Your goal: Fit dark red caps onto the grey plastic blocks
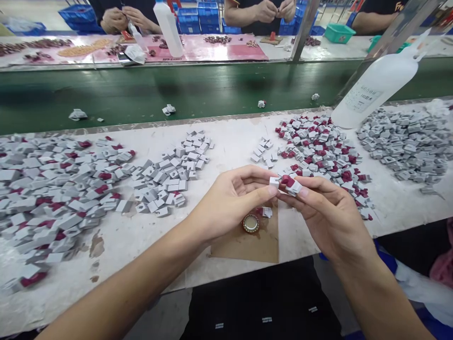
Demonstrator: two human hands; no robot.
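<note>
My left hand point(235, 200) pinches a small grey plastic block point(273, 181) between thumb and fingertips. Close beside it, my right hand point(327, 208) grips a grey plastic part with a dark red piece point(287, 181) on its end. The two parts face each other with hardly any gap; whether they touch I cannot tell. Below the hands, a brown cardboard sheet point(244, 248) carries a bottle cap point(251, 223) and a loose grey part point(266, 212). Grey blocks point(170, 174) are heaped left of my hands, and grey-and-red parts point(318, 146) are piled on the right.
A large mixed heap point(53, 189) covers the table's left side. At right stand a white squeeze bottle point(377, 87) and another grey pile point(410, 141). Beyond runs a green conveyor belt point(212, 89) with several scattered parts. Across it, other people's hands point(269, 10) work at a pink-covered table.
</note>
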